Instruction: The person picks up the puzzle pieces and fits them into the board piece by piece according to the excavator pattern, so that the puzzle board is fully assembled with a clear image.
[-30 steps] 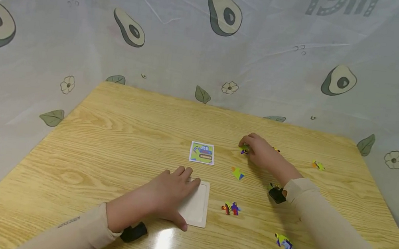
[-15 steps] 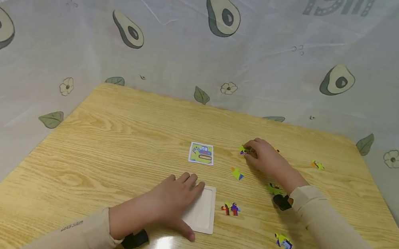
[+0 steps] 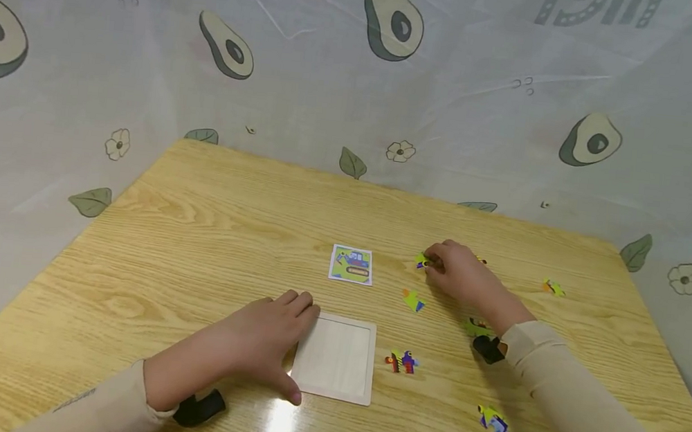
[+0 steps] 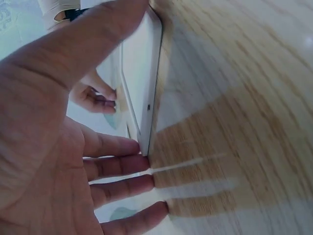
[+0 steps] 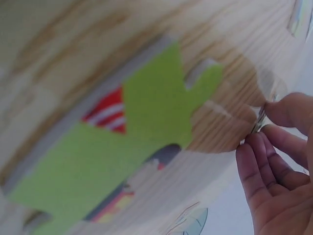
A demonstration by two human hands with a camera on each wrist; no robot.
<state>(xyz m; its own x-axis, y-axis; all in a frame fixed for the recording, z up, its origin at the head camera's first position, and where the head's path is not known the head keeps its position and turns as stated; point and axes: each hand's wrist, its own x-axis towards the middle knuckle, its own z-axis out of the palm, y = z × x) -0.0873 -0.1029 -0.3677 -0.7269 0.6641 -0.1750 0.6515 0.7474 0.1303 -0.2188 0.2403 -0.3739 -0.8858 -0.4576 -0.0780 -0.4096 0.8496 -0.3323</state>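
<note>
A square wooden tray (image 3: pixel 335 357) with a raised rim lies on the table. My left hand (image 3: pixel 259 340) is spread along its left side, thumb at the near corner and fingertips at the far one; the left wrist view shows the fingers touching the tray's edge (image 4: pixel 151 83). Farther back on the right, my right hand (image 3: pixel 459 272) pinches a small green and purple puzzle piece (image 3: pixel 421 261) between thumb and fingers. In the right wrist view that piece (image 5: pixel 260 119) appears thin and edge-on at the fingertips. A picture card (image 3: pixel 351 265) with a blue excavator lies behind the tray.
Loose puzzle pieces lie to the right: a green and orange one (image 3: pixel 413 300), a red and purple one (image 3: pixel 402 362), a green and lilac one (image 3: pixel 494 423), one at far right (image 3: pixel 554 287), and a green one (image 3: pixel 476 327) beside the right wrist. Patterned cloth (image 3: pixel 310 66) hangs behind.
The tray first shifted slightly right and nearer. My left hand has since moved left, uncovering more of it. My right hand has drawn slightly right and closed its fingertips on the piece.
</note>
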